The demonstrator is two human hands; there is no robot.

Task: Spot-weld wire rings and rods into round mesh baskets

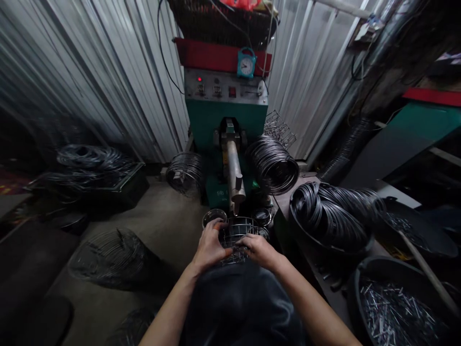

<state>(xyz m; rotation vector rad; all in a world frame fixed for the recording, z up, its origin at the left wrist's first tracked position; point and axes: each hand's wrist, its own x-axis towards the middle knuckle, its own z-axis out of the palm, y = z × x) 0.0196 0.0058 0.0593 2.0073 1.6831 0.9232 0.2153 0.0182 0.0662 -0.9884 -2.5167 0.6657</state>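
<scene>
A small round wire basket (pixel 236 236) sits just under the metal arm (pixel 234 173) of a green welding machine (pixel 226 120). My left hand (pixel 210 245) grips the basket's left rim with curled fingers. My right hand (pixel 258 250) holds its right side, fingers closed on the wires. The basket rests above my dark-clothed lap.
Black tubs at the right hold wire rings (pixel 331 216) and short metal pins (pixel 396 312). Coils of wire (pixel 273 163) hang beside the machine. Finished wire baskets (pixel 111 257) lie on the floor at left. A blue clock (pixel 247 63) sits on the machine. Corrugated metal walls stand behind.
</scene>
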